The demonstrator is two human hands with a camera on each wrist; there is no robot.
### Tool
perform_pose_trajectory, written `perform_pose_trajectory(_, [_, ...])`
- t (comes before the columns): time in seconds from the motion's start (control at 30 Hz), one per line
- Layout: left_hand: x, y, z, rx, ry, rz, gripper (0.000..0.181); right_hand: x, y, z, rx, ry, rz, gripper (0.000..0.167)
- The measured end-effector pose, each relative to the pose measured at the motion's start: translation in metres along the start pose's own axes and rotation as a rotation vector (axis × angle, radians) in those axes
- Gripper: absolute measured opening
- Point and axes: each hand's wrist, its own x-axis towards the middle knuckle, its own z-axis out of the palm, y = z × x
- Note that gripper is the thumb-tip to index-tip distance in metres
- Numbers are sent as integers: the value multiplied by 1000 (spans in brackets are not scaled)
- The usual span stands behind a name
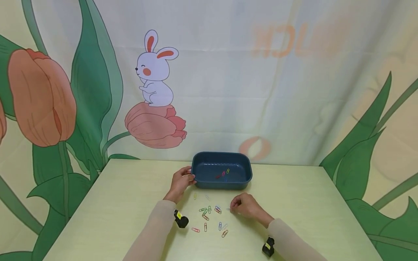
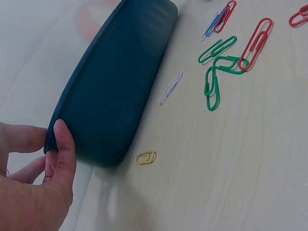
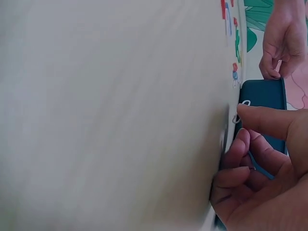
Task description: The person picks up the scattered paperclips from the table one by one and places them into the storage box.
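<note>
My left hand (image 1: 180, 182) holds the left end of a dark blue plastic box (image 1: 222, 186), its thumb and fingers on either side of the rim in the left wrist view. Inside the box lie several paper clips, among them a yellow one (image 1: 228, 171) and a blue one (image 1: 225, 180). To the front right of the box, low over the table, my right hand (image 1: 246, 206) pinches a white paper clip (image 3: 246, 102); the fingertips partly hide it. Several more clips lie loose between the hands, including green ones (image 2: 211, 89) and a red one (image 2: 255, 44).
The box stands at the back of a pale table (image 1: 294, 203), close to a printed curtain (image 1: 222, 72). A yellow paper clip (image 2: 146, 158) and a white paper clip (image 2: 170, 88) lie just in front of the box.
</note>
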Motion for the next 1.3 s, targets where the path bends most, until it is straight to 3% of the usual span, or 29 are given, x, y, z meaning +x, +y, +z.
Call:
perform_pose_trajectory(0.23, [1,0,0,-1,0,1,51,-3,-10,-8,47,-25,16,14])
perform_pose_trajectory(0.57, [0,0,0,-10,8,10,53,-7,-35,-31,25,6,-46,13])
perform_pose_trajectory(1.0, [0,1,0,-18,2,21,53,5,-62,-66,45,71,-24,9])
perform_pose_trajectory(1.3, [0,1,0,-17,-1,19,52,23,-64,-82,71,108,13,6])
